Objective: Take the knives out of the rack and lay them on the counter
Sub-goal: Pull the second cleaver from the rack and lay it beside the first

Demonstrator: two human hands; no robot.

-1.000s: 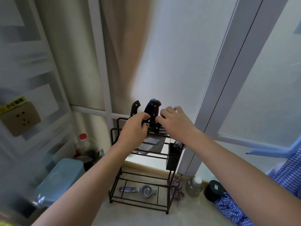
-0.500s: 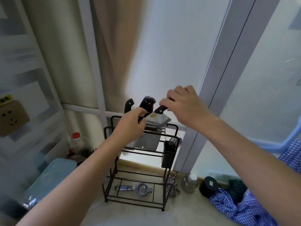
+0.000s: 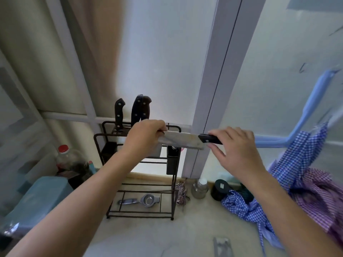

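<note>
Above the rack point(image 3: 137, 164), a cleaver point(image 3: 182, 140) (broad, stained blade) lies level.

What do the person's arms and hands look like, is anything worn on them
Both arms are bare as far as the picture shows: no sleeves, gloves, watch or bracelet. The left hand and right hand show no rings on the fingers that can be seen. Each forearm runs uncovered to the bottom edge of the picture, so anything worn higher up is out of view.
</note>
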